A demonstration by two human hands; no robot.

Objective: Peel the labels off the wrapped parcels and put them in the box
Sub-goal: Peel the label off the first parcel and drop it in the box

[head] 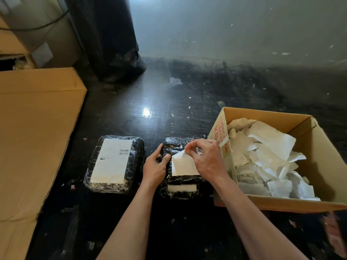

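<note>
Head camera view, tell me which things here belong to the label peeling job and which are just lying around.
Part of the job:
- right parcel, steadied by the left hand
- its label, being peeled by the right hand
- left parcel, label still on
- open box of peeled labels

Just lying about:
- flat cardboard
- black bag
- paper scraps on the floor

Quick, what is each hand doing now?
Left hand: closed on the parcel, holding it steady.
Right hand: pinching the half-peeled label.
</note>
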